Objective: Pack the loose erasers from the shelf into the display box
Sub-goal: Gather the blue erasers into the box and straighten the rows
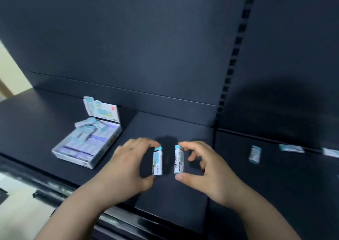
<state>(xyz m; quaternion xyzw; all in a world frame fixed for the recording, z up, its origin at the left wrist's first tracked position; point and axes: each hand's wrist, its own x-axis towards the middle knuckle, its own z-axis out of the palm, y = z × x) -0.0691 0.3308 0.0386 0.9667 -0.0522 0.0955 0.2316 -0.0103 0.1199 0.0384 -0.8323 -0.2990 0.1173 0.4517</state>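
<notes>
Erasers: one per hand. Index tip on the blue cap and thumb under the bottom end, the left hand (128, 164) pinched the left eraser (157, 161) upright, label facing the camera. The right hand (207, 170) pinched the right eraser (179, 159) the same way, barcode side showing, spare fingers loosely curled behind it. The two were held side by side with a gap between, over the shelf (174, 129); couldn't tell if they touched it. The box (108, 148) sat on the shelf left of the hands with its lid (102, 110) up, rows of erasers inside and a few piled at the back. Three loose erasers (255, 154) lay in the next bay to the right, well apart from the hands and blurred.
</notes>
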